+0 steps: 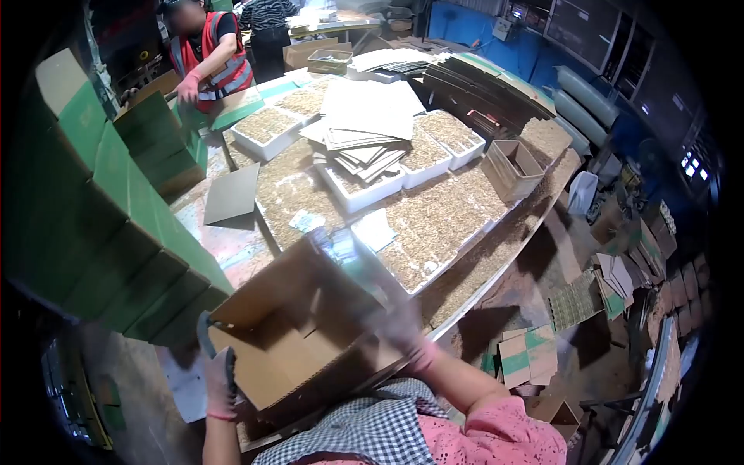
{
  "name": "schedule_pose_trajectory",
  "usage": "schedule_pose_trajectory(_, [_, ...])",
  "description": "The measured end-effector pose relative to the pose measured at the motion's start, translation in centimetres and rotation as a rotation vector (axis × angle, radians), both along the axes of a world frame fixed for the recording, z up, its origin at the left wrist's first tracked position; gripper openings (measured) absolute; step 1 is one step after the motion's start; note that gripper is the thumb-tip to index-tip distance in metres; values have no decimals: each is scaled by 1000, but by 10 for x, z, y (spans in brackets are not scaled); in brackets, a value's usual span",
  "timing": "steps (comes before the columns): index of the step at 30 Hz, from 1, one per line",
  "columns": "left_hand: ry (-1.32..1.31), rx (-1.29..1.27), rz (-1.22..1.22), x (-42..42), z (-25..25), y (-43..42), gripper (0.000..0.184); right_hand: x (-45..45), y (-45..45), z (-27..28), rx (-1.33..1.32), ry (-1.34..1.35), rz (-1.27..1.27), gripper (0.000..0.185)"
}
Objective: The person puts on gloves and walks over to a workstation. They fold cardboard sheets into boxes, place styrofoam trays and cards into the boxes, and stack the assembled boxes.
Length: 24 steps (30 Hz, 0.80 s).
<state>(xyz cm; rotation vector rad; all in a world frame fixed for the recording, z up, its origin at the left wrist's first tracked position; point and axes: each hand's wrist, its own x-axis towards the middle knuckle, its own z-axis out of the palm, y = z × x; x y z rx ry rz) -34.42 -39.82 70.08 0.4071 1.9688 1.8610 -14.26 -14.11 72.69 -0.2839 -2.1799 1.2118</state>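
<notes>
An open cardboard box is tilted towards me at the near edge of the work table, its brown inside showing. My left hand, in a grey and pink glove, grips the box's left edge, with the thumb inside the rim. On the box's right side is my right hand, also gloved and smeared by motion; its fingers cannot be made out. Just beyond the box lie a white sheet and a small printed packet on loose brown husk-like material.
Green and brown cartons stand stacked at my left. White trays of the brown material hold up a pile of pale sheets. A small open box stands at right. Across the table, a person in a red vest handles cartons.
</notes>
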Motion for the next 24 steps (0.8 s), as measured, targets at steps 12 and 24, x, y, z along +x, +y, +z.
schedule_pose_trajectory(12, [-22,-199,101,-6,-2,9,81,11,117,-163,-594,0,-1105,89])
schedule_pose_trajectory(24, [382,-108,46,-11,-25,-2,43,79,146,-30,-786,251,-211,48])
